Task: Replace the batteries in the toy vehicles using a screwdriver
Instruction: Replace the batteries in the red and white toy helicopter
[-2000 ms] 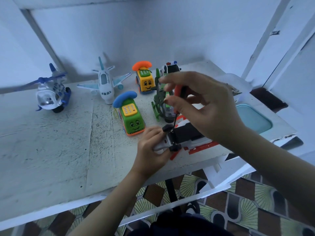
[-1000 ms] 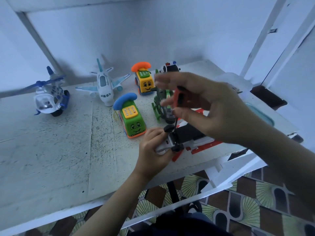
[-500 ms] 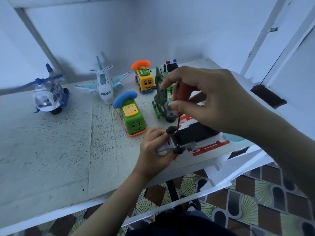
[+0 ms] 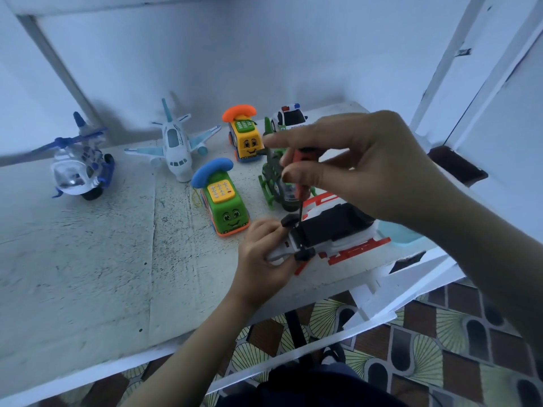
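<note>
We log the left hand (image 4: 264,257) curled around the near end of a white-and-red toy vehicle (image 4: 335,230), which lies underside up on the counter (image 4: 88,259). Just above it, the right hand (image 4: 376,174) pinches the red handle of the screwdriver (image 4: 304,160) between thumb and fingertips, shaft upright, tip down at the toy's black underside beside a wheel. Beyond the left hand stand a green phone car (image 4: 227,214), a yellow phone car (image 4: 246,141) and a green helicopter (image 4: 271,177); a plane (image 4: 176,146) stands farther to its left.
</note>
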